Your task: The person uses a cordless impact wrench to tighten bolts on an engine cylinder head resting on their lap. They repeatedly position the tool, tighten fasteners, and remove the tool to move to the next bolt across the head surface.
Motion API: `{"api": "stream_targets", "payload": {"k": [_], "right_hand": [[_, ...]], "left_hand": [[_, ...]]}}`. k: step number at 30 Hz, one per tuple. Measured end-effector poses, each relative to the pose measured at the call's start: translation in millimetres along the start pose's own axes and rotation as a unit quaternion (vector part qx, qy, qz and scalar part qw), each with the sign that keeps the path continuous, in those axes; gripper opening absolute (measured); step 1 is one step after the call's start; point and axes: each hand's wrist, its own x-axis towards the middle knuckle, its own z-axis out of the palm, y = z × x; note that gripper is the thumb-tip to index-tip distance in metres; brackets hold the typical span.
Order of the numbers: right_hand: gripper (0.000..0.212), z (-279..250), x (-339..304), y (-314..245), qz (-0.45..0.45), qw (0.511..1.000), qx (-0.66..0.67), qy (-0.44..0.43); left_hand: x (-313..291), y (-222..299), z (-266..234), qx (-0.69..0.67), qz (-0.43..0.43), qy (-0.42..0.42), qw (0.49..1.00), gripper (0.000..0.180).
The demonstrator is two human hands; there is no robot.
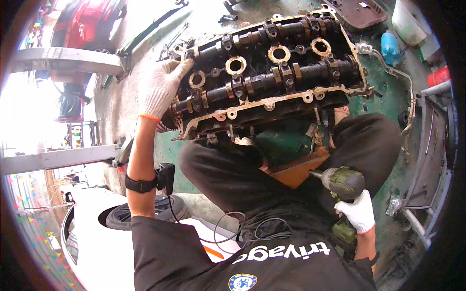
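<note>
A dirty engine cylinder head (264,103), black inside with a pale metal rim, is held up tilted in front of me above my crossed legs. Two camshafts run along it under bolted caps, with several round ports between them. My left hand (159,92), in a white knit glove, grips its left end, the thumb lying on the top edge and the other fingers partly hidden. Down at the right, beside my thigh, my gloved right hand (358,212) is wrapped round the handle of a green cordless impact wrench (346,182). Its nose points left, apart from the cylinder head.
A brown board (298,169) lies between my legs. On the green floor at right are a blue bottle (390,47), a bent metal pipe (400,72) and a dark metal frame (432,131). A brown tray (360,12) lies behind. Lift arms (68,60) and a wheel (145,212) are at left.
</note>
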Motion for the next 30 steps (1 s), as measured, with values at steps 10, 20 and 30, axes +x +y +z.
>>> {"api": "stream_targets", "payload": {"k": [10,20,30], "right_hand": [[0.028,-4.8,-0.7,5.7,0.026,1.0,-0.008,0.0],[0.024,-0.8,1.8,10.4,-0.032,0.999,-0.02,0.013],[0.024,-0.1,-1.5,-2.1,0.007,1.0,-0.009,0.011]], "left_hand": [[5.3,-7.3,-5.7,-0.138,-0.066,-0.026,0.988,0.045],[9.6,-6.6,-4.2,-0.035,0.028,0.012,0.999,0.044],[10.2,3.0,2.1,0.091,0.122,0.071,0.986,0.033]]}}
